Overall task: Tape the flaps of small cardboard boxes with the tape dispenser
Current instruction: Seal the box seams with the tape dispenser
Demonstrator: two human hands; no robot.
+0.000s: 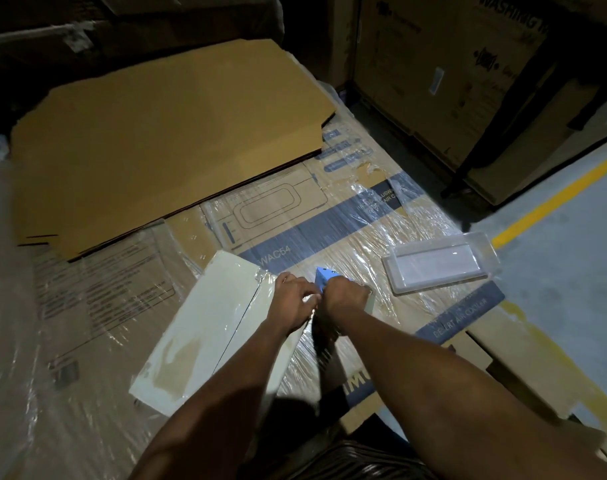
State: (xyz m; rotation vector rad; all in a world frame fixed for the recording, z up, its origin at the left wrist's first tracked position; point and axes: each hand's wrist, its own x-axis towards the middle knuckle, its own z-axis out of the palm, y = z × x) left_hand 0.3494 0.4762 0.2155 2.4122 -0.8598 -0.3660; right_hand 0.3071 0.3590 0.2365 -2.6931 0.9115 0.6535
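Now both hands are down at the far right corner of the small white box [208,327], which lies flat and slanted on a big cardboard carton wrapped in shiny plastic film [381,244]. The left hand [292,303] rests on that corner with its fingers curled, pinching at something pale between the two hands, though what exactly is too small to tell. Right beside it, touching knuckle to knuckle, the right hand [345,299] is wrapped around the blue tape dispenser [324,278], whose pointed blue tip pokes up just beyond the fingers. A dark seam runs along the top of the white box from the near edge toward the hands, and glossy tape glints over the corner near them. To the right, near the hands but apart from them, a clear plastic tray [440,268] sits on the wrapped carton. Farther back a large plain brown cardboard sheet [163,140] lies over the carton's far side. Off to the right, grey floor [565,271] with a yellow line [558,199], and tall printed cartons [444,74] stand behind in the gloom.
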